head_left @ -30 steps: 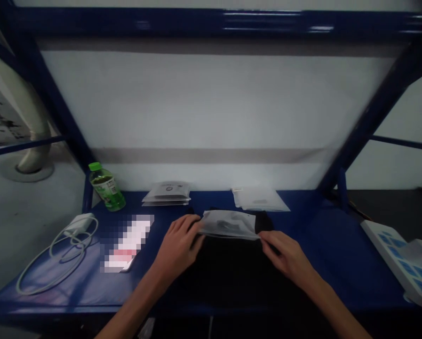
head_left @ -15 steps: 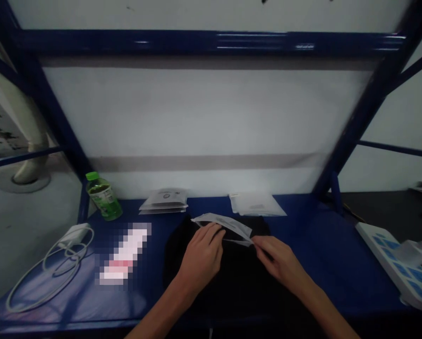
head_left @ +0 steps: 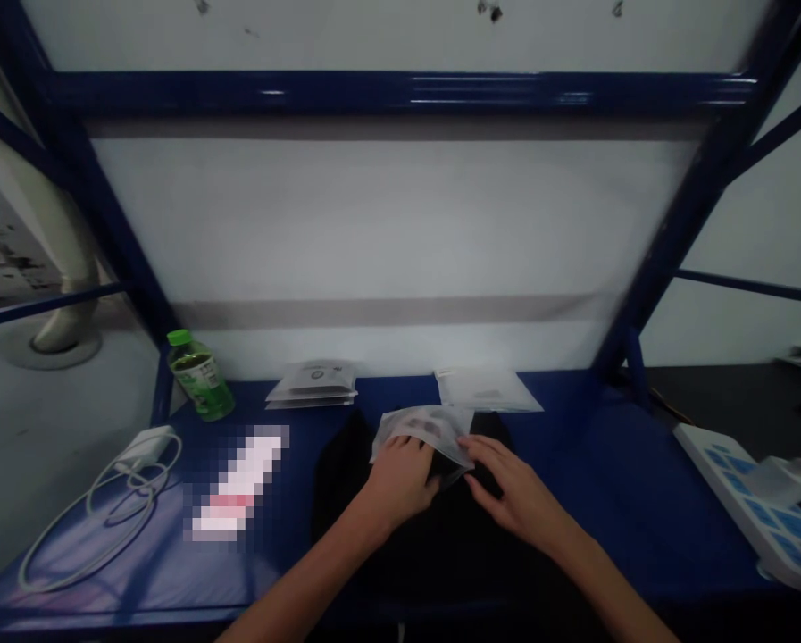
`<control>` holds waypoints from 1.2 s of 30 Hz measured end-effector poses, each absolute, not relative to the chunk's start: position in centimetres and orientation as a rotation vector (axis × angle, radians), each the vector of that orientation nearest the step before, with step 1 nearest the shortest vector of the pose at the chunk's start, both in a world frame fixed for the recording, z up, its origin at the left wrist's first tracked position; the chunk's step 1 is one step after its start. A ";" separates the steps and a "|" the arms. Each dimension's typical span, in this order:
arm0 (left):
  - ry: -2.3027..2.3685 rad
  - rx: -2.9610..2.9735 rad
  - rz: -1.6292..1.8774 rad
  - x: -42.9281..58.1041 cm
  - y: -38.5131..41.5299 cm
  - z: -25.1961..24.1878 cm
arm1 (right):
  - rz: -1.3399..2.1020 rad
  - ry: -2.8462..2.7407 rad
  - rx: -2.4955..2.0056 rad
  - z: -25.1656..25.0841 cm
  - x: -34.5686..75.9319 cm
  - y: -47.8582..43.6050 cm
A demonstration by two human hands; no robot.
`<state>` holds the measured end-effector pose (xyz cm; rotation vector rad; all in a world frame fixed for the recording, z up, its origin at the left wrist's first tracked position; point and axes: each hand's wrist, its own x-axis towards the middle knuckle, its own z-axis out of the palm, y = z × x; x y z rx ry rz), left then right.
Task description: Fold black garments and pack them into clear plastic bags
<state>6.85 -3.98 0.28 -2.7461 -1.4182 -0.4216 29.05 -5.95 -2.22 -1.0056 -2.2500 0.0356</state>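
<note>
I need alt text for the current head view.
The left hand reaches into a translucent plastic pouch while the right hand touches its right edge, over a black item on a blue table. Behind lie more pouches.

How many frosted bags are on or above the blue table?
At least 4: a handled bag touched by the left hand and right hand; a flat bag at back right; two or more in the stack at back left, possibly hiding others.

Left of the frontmost open whitish plastic bag (head_left: 433, 422), a green-capped cylindrical plastic bottle (head_left: 203, 386) stands near the back-left corner of the flat blue bench (head_left: 601, 500).
</note>
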 end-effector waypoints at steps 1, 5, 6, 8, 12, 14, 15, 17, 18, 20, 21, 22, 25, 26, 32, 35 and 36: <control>-1.443 -2.734 -0.391 7.1 -3.6 0.0 | 0.036 -2.251 -1.035 -2.4 29.0 -5.8; -1.396 -2.678 -0.327 7.8 -3.4 -0.5 | 0.075 -2.339 -1.155 -2.9 28.8 -5.2; -1.377 -2.671 -0.325 7.8 -3.6 -0.6 | 0.080 -2.367 -1.186 -2.9 28.8 -5.0; -1.334 -2.681 -0.346 7.5 -4.3 -0.6 | 0.063 -2.413 -1.246 -3.0 28.6 -4.7; -1.227 -2.700 -0.415 6.6 -6.5 -1.1 | -0.030 -2.519 -1.358 -3.1 28.1 -4.3; -1.149 -2.697 -0.444 5.9 -7.7 -1.5 | -0.087 -2.568 -1.393 -3.3 28.0 -4.1; -1.101 -2.700 -0.457 5.4 -8.4 -1.7 | -0.121 -2.586 -1.398 -3.4 28.0 -4.0; -0.999 -2.726 -0.457 4.4 -9.6 -1.9 | -0.201 -2.604 -1.385 -3.5 28.0 -3.9; -0.962 -2.740 -0.448 3.8 -10.2 -1.9 | -0.243 -2.605 -1.374 -3.5 28.1 -3.8; -0.917 -2.767 -0.425 2.8 -11.1 -2.1 | -0.321 -2.591 -1.346 -3.4 28.4 -3.4; -0.910 -2.778 -0.417 2.4 -11.5 -2.1 | -0.357 -2.571 -1.336 -3.2 28.6 -3.1; -0.910 -2.787 -0.416 2.0 -11.8 -2.2 | -0.389 -2.540 -1.330 -3.0 28.9 -2.7; -0.948 -2.817 -0.429 1.7 -12.2 -2.5 | -0.464 -2.395 -1.328 -1.8 30.2 -0.9; -0.976 -2.826 -0.438 1.8 -12.2 -2.5 | -0.471 -2.345 -1.329 -1.3 30.7 -0.2; -1.086 -2.871 -0.484 2.5 -12.2 -2.4 | -0.402 -2.228 -1.584 -0.5 34.4 4.9; -1.124 -2.869 -0.512 2.8 -12.2 -2.4 | -0.341 -2.219 -1.647 -1.6 36.2 6.6; -1.143 -2.864 -0.521 2.9 -12.2 -2.3 | -0.312 -2.226 -1.659 -2.0 36.8 7.0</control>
